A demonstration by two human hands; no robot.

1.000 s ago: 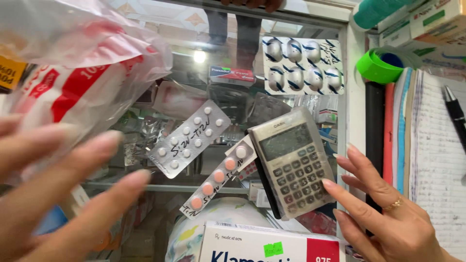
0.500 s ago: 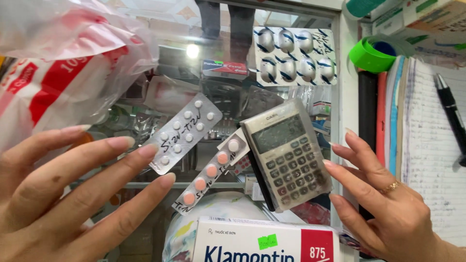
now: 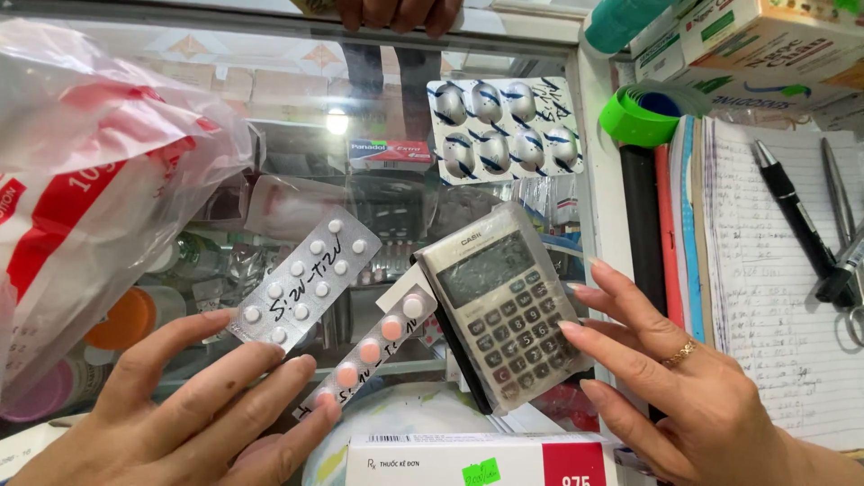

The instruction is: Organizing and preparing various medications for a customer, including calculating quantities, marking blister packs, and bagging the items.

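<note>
Touching calculator (image 3: 502, 315), right hand (image 3: 684, 396) fingers spread; left hand (image 3: 193, 418) open

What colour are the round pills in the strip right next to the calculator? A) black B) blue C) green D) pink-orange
D: the narrow pill strip lying against the left edge of the calculator holds round pink-orange tablets, with one paler tablet at its upper end, while the wider blister pack beside it holds white ones.
</note>
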